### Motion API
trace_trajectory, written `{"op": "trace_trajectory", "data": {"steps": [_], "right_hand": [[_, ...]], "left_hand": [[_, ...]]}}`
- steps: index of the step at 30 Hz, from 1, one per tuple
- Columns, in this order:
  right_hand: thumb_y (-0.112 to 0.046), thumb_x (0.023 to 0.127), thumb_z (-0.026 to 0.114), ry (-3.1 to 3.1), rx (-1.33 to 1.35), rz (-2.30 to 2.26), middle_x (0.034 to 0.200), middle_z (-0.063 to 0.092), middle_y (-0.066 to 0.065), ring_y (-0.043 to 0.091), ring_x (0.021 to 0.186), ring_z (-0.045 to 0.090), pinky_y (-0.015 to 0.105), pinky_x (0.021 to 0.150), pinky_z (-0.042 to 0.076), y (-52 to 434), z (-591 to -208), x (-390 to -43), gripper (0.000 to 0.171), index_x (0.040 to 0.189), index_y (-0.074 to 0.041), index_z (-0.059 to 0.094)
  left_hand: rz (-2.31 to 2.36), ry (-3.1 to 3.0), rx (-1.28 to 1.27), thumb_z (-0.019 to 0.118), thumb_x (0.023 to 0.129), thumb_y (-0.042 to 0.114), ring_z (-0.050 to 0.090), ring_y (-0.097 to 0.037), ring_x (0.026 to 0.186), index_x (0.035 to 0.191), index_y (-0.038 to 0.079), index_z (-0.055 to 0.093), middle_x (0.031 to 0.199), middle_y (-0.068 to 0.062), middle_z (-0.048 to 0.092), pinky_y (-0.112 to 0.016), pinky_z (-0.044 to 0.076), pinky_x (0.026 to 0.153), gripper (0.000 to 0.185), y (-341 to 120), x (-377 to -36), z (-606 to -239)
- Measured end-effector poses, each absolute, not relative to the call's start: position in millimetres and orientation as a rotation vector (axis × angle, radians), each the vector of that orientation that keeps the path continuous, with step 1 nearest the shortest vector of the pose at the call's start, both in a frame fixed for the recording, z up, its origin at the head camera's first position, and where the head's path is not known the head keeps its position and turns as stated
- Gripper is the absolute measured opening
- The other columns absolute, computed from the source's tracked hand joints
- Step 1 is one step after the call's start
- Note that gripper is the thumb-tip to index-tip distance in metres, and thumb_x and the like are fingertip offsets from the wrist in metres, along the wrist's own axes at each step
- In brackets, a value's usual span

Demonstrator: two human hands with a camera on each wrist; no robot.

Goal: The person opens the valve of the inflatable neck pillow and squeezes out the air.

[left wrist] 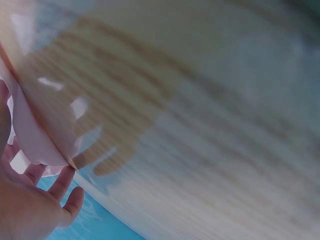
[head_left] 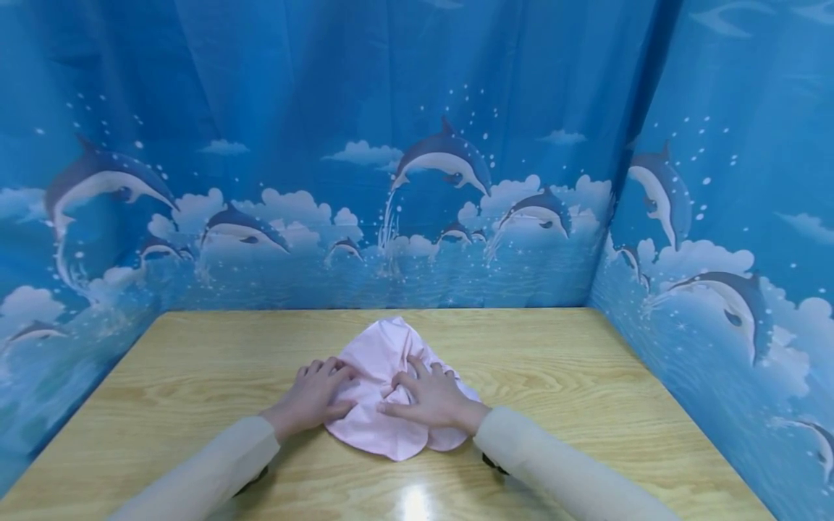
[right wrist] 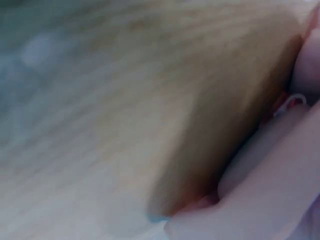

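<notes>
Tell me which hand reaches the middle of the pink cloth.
The right hand: it spreads over the creased middle of the pink cloth, while the left hand is at its left edge.

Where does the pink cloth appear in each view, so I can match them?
Head: cloth lower centre, touched by left hand and right hand.
Left wrist: left edge, at the left hand.
Right wrist: apparently along the right side, blurred.
Shared landmark: wood-grained table.

Blue dolphin-print curtains (head_left: 339,79) behind and beside pale wood-grain table (head_left: 567,391).
</notes>
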State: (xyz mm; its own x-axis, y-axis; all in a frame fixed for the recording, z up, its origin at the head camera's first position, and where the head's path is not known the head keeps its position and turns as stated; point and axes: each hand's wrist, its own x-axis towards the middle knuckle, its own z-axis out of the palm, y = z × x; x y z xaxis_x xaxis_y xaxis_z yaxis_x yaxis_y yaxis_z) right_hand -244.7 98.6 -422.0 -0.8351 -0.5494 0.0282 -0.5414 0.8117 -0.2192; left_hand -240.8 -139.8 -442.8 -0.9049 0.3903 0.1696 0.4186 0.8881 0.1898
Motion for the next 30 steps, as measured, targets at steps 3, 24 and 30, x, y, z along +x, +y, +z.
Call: {"op": "trace_trajectory", "data": {"steps": [3, 24, 30], "right_hand": [[-0.076, 0.076, 0.040, 2.993, -0.870, -0.345, 0.139, 0.038, 0.006, 0.040, 0.112, 0.044, 0.055, 0.084, 0.036, 97.0, -423.5, -244.2, 0.048, 0.099, -0.036, 0.053], [-0.048, 0.067, 0.063, 3.049, -0.952, -0.298, 0.106, 0.052, -0.005, 0.024, 0.089, 0.046, 0.047, 0.074, 0.039, 97.9, -428.6, -246.6, 0.037, 0.097, -0.030, 0.052], [-0.048, 0.070, 0.063, 3.039, -0.976, -0.313, 0.110, 0.053, -0.003, 0.023, 0.090, 0.046, 0.045, 0.074, 0.039, 100.4, -428.6, -245.3, 0.037, 0.100, -0.029, 0.052]], "left_hand": [[-0.330, -2.929, -0.628, 0.065, 0.079, 0.047, 0.046, -0.027, 0.104, 0.117, 0.025, 0.056, 0.116, -0.003, 0.050, -0.049, 0.035, 0.087, 0.044, -139.5, -241.4, -443.2], [-0.365, -2.939, -0.643, 0.065, 0.079, 0.047, 0.046, -0.029, 0.106, 0.119, 0.023, 0.056, 0.118, -0.006, 0.051, -0.051, 0.034, 0.089, 0.048, -136.9, -239.9, -439.4], [-0.345, -2.979, -0.615, 0.063, 0.079, 0.050, 0.045, -0.026, 0.108, 0.122, 0.026, 0.054, 0.121, -0.003, 0.050, -0.050, 0.032, 0.092, 0.050, -135.9, -241.1, -442.8]]}}
